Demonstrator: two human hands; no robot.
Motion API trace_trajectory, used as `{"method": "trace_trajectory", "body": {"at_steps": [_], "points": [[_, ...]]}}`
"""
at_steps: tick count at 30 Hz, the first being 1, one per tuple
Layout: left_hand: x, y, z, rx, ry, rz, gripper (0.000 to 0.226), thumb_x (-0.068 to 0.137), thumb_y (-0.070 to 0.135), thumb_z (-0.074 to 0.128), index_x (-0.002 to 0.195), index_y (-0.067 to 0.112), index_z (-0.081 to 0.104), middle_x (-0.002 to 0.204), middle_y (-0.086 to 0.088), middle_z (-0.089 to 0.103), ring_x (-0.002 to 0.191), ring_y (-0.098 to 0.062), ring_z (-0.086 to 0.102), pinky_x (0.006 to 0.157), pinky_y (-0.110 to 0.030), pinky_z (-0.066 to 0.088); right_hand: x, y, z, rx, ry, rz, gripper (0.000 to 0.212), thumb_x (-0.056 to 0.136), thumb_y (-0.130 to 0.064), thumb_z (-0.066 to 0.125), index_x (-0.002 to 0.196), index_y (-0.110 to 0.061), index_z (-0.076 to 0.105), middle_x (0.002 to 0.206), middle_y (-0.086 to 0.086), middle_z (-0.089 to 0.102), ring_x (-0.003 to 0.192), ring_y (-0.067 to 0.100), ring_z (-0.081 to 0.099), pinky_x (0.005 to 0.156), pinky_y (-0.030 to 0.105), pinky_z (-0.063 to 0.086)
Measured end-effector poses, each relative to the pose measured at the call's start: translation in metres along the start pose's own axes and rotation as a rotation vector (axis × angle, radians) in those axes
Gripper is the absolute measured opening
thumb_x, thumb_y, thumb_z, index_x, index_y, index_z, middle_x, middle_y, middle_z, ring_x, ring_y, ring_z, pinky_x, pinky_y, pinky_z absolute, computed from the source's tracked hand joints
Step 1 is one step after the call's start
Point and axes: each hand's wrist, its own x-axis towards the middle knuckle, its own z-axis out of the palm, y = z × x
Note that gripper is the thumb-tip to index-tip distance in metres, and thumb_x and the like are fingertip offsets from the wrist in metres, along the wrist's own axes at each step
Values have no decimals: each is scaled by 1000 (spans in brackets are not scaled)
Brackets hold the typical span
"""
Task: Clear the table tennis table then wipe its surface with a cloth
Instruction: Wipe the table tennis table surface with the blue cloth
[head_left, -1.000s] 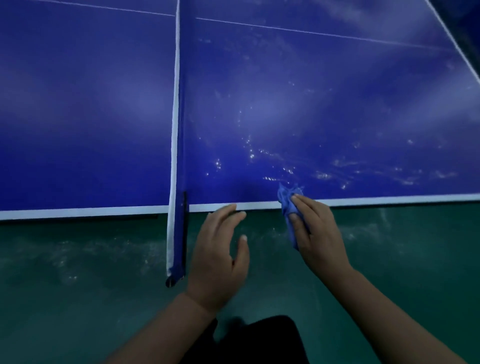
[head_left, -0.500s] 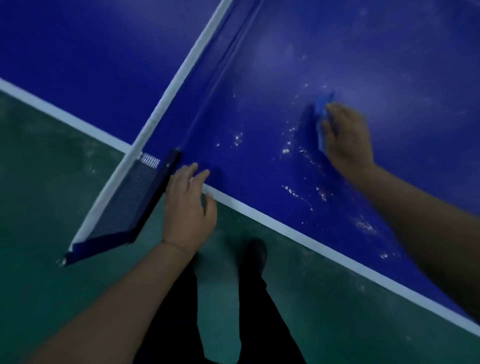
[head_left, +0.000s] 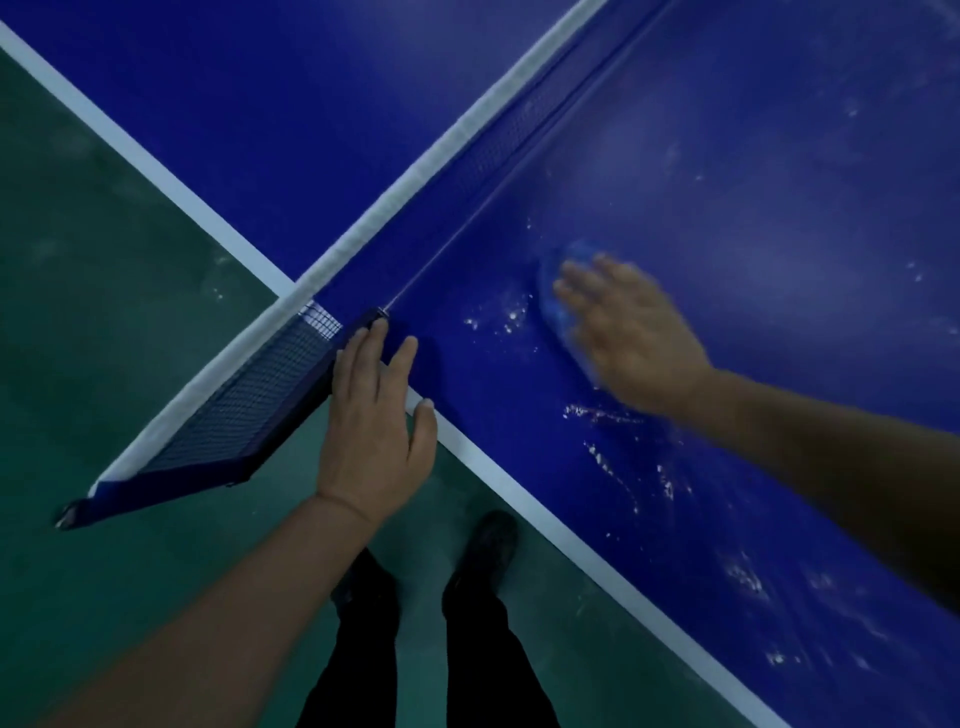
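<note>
Head view: net (head_left: 291, 364) as the landmark, running slantwise across the blue table tennis table (head_left: 779, 156) from upper right to lower left, its white top band uppermost and its dark mesh end overhanging the table's white edge line above the green floor (head_left: 104, 286).

Left hand (head_left: 375, 415) lies just beside the net's near end, on the side toward the person. Its fingers are straight and slightly spread, holding nothing; the fingertips reach the dark net bracket (head_left: 358, 325) at the table's edge, and the thumb rests on the white edge line. Whether the palm bears on the table cannot be told.

Right hand (head_left: 631, 332) is farther along the same side of the net, well out on the blue surface and apart from the mesh. It is motion-blurred. Its fingers look extended and flat, pressing down on a blue cloth (head_left: 558, 291), which shows as a bunched patch under and beyond the fingertips, lying on the table between the hand and the net.

White specks and streaks (head_left: 608, 415) dot the surface on that side of the net, around the cloth and down along the near edge.

Below the net's overhanging end, the person's dark trouser legs and a dark shoe (head_left: 491, 540) stand on the floor.
</note>
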Motion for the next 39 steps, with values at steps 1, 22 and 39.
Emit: {"method": "trace_trajectory", "body": {"at_steps": [1, 22, 39], "points": [[-1, -1, -3, 13, 9, 14, 60, 93, 24, 48, 149, 4, 38, 160, -19, 24, 148, -34, 16, 122, -49, 14, 4, 21, -2, -29, 11, 99, 49, 107, -32, 33, 142, -3, 50, 148, 18, 47, 138, 39, 42, 116, 53, 31], [-41, -26, -15, 131, 106, -83, 62, 87, 32, 42, 139, -2, 48, 144, -23, 45, 128, -45, 43, 111, -56, 34, 138, 31, -8, 29, 127, 148, 39, 106, -24, 36, 114, 2, 64, 117, 20, 65, 109, 40, 59, 100, 46, 42], [-43, -33, -12, 145, 148, -122, 63, 85, 34, 42, 135, -3, 53, 140, -22, 51, 125, -38, 43, 103, -56, 38, 122, -24, -12, 88, 14, -88, 34, 101, -31, 33, 110, -13, 61, 113, 6, 62, 108, 31, 54, 95, 44, 42]]}}
